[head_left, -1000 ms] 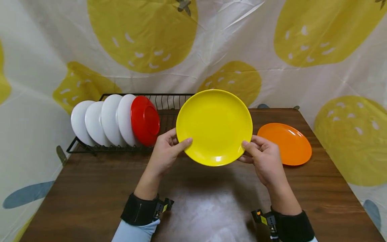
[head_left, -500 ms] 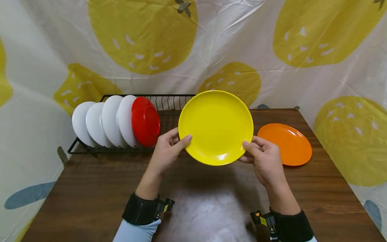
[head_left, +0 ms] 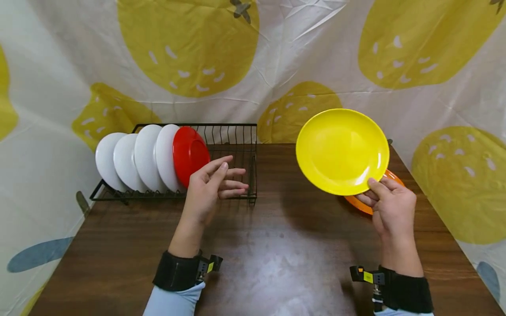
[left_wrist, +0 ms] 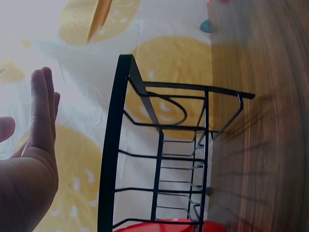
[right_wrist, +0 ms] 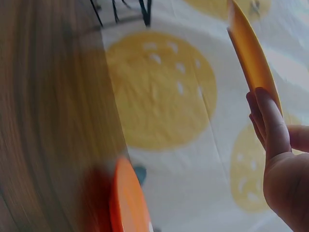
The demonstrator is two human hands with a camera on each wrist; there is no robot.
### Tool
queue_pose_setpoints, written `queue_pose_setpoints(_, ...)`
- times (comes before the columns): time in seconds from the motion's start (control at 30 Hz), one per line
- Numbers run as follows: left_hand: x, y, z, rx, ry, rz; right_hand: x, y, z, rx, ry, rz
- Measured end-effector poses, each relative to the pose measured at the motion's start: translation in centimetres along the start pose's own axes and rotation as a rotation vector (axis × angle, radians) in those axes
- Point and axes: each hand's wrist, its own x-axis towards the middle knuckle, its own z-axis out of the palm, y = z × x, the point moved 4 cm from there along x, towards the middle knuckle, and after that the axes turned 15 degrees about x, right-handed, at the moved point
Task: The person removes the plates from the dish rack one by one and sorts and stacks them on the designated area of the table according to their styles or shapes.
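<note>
right hand [head_left: 392, 207] pinching yellow plate [head_left: 341, 151] by its lower-right rim, up above the worktop [head_left: 272, 263], partly blocking orange plate [head_left: 359, 205], left hand [head_left: 204, 188] loose-fingered by red dish [head_left: 189, 151], roomy gap between rack [left_wrist: 111, 145] edge and yellow plate

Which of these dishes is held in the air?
The yellow plate, pinched near its rim by the right hand. The orange plate lies on the table, while the red dish and four white dishes stand in the black rack.

Behind the grip [head_left: 393, 210] hangs a creased pale cloth [head_left: 300, 52] with large yellow prints [head_left: 189, 44], seemingly fruit; below it spreads a brown wood-grain table [head_left: 118, 245], whitish glare [head_left: 276, 272] left of the grip.
</note>
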Motion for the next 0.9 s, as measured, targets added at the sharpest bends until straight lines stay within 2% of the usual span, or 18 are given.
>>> queue_pose_setpoints(0.17,0.1,0.0,-0.5,-0.017,0.024,-0.002,0.6,-2.7,-3.2,0.173,0.127,-0.045)
queue_pose_setpoints(0.33,0.2,0.0,-0.8,-0.023,0.039,0.003,0.9,-4.4,-5.2,0.252,0.199,-0.08)
queue_pose_setpoints(0.43,0.2,0.0,-0.8,-0.021,0.039,0.005,0.8,-4.7,-5.8,0.224,0.219,-0.078)
queue_pose_setpoints(0.53,0.1,0.1,-0.9,-0.021,0.036,0.009,0.9,-4.6,-6.6,0.174,0.265,-0.04)
queue_pose_setpoints(0.7,0.1,0.1,-1.1,-0.031,0.037,0.012,1.4,-3.5,-8.5,0.104,0.362,0.085)
queue_pose_setpoints(0.9,0.0,0.1,-1.4,-0.04,0.041,0.01,2.1,-1.9,-10.5,0.026,0.431,0.196)
